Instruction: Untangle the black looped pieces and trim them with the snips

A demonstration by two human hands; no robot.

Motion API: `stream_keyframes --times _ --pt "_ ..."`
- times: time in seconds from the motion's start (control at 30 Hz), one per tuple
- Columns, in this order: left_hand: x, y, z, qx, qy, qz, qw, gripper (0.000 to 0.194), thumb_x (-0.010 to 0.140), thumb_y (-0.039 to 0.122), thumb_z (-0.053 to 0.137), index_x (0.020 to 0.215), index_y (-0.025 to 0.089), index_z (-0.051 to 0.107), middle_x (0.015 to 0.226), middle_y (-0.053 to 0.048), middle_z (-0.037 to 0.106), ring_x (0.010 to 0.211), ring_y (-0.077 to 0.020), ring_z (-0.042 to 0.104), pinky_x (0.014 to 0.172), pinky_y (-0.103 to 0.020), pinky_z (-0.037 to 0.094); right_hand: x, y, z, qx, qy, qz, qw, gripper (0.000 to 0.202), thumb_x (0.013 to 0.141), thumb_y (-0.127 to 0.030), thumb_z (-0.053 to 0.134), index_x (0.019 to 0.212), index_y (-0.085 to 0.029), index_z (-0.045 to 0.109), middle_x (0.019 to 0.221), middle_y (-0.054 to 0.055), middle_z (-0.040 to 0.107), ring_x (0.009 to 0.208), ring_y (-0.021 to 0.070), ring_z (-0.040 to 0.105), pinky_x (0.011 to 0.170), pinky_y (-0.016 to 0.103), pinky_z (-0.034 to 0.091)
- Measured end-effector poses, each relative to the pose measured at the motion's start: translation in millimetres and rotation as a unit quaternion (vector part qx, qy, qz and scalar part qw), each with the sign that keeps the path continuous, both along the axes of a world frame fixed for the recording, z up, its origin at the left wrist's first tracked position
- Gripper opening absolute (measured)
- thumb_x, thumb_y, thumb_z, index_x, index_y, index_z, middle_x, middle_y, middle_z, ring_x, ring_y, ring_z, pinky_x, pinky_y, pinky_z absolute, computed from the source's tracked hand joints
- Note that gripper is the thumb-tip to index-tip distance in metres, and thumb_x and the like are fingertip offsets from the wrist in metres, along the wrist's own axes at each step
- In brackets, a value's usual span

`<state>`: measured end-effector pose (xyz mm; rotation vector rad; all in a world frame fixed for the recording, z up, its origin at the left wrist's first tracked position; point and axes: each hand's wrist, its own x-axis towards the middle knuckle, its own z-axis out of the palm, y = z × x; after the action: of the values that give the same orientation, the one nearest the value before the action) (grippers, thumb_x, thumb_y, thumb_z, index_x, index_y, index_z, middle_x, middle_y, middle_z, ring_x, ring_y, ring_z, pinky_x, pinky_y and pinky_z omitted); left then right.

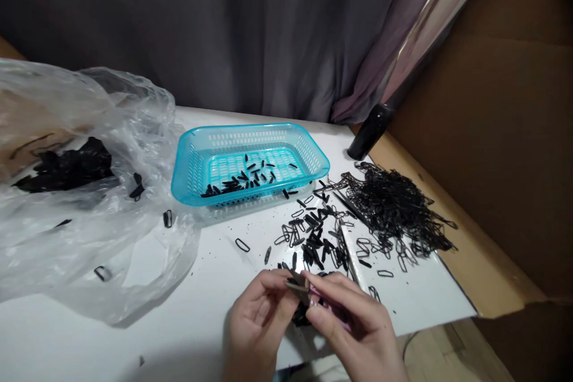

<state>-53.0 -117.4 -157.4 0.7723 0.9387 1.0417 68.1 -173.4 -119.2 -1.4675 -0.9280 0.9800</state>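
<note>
In right-hand grip (354, 317), purple-handled cutters (301, 292).

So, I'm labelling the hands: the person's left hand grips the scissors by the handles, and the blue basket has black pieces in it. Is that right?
Not quite: the head view shows the right hand, not the left, gripping the scissors by the handles. The blue basket does have black pieces in it.

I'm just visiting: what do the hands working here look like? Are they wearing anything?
They're a person's two bare hands: neither the left hand nor the right hand wears a glove, and I see no rings. No sleeves or cables show on them either.
</note>
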Motion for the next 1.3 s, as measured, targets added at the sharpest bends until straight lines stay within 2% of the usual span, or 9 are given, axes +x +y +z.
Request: stream_keyframes --times 0.17,0.27,0.57,0.87,0.97,1.3 --pt "-1.0 -0.2 0.6 0.019 -0.024 0.012 0.999 0.023 0.070 0.030 0.085 0.067 0.017 0.067 0.078 -0.003 0.073 0.071 -0.0158 0.071 0.066 -0.018 0.058 -1.2 -0.7 0.3 0.010 0.009 -0.001 1.000 0.026 0.085 -0.044 0.072 0.108 -0.035 0.078 0.088 0.003 0.062 0.066 0.0150 0.054 0.054 0.025 0.041" --pt "-1.8 -0.7 -0.7 0.031 -0.037 0.006 0.999 0.021 0.072 0.028 0.084 0.067 0.018 0.066 0.082 -0.003 0.074 0.075 -0.0153 0.073 0.069 -0.017 0.058 -1.7 -1.0 -1.2 0.013 0.019 0.001 1.000 0.028 0.085 -0.048 0.071 0.108 -0.036 0.078 0.089 0.003 0.061 0.067 0.0153 0.053 0.054 0.025 0.041" --pt "-0.6 -1.6 3.0 0.035 -0.013 0.011 0.999 0.021 0.071 0.026 0.084 0.065 0.018 0.066 0.083 -0.004 0.074 0.077 -0.0167 0.074 0.070 -0.017 0.059 1.5 0.0 4.3 0.006 0.016 -0.003 1.000 0.028 0.082 -0.048 0.075 0.107 -0.036 0.079 0.088 0.003 0.060 0.068 0.0149 0.055 0.056 0.025 0.044" --pt "2.8 -0.2 10.1 0.019 0.008 0.017 1.000 0.023 0.068 0.028 0.084 0.063 0.017 0.064 0.081 -0.005 0.075 0.076 -0.0184 0.072 0.069 -0.020 0.058 8.9 2.1 2.1 0.023 -0.035 0.020 0.999 0.026 0.083 -0.031 0.075 0.108 -0.040 0.077 0.089 0.004 0.067 0.072 0.0159 0.063 0.057 0.023 0.048" --pt "0.5 2.0 8.1 0.028 0.013 -0.016 0.999 0.022 0.069 0.028 0.083 0.062 0.017 0.065 0.082 -0.006 0.076 0.076 -0.0192 0.073 0.070 -0.021 0.059 9.4 2.3 1.7 0.030 -0.043 0.016 0.999 0.026 0.084 -0.030 0.074 0.109 -0.039 0.077 0.092 0.005 0.071 0.075 0.0175 0.066 0.059 0.024 0.051" --pt "2.2 -0.1 2.7 0.022 0.005 -0.010 1.000 0.022 0.070 0.029 0.084 0.064 0.017 0.067 0.077 -0.005 0.073 0.074 -0.0183 0.072 0.070 -0.021 0.059 6.4 2.7 0.5 0.050 -0.033 0.004 0.998 0.020 0.088 -0.030 0.071 0.105 -0.037 0.079 0.092 0.005 0.075 0.082 0.0178 0.070 0.066 0.023 0.055"
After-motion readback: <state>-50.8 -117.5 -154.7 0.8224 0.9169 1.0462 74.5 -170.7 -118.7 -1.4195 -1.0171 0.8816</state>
